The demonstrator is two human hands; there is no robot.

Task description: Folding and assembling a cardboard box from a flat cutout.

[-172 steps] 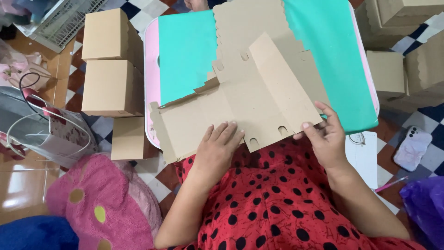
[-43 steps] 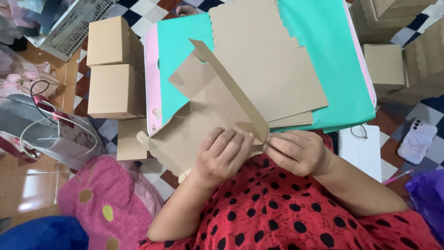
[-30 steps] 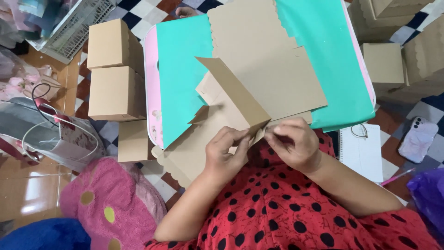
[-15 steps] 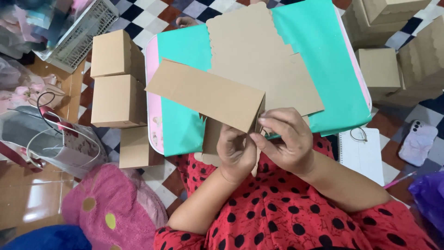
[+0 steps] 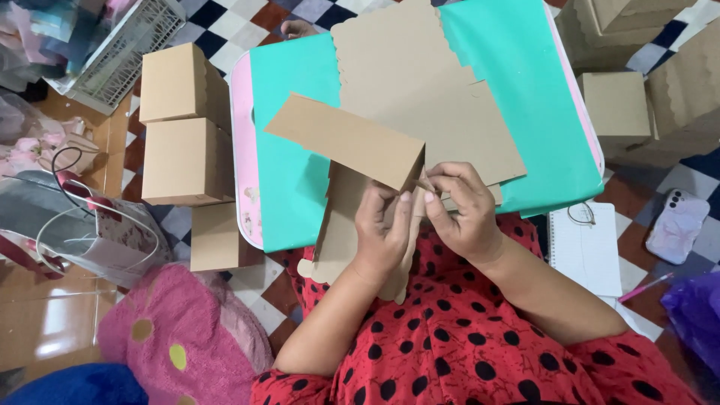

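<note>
In both hands, cardboard blank now upright.

A home floor used as a packing spot is shown: finished cardboard boxes are stacked left of the low worktop, on checkered tiles.

Left hand & right hand cover the near corner of the cardboard box blank, so the fold there can't be read. Stack of flat blanks hides part of the teal mat. Boxes upper right cut by frame edge. Purple bag, lower right, cut off too.
</note>
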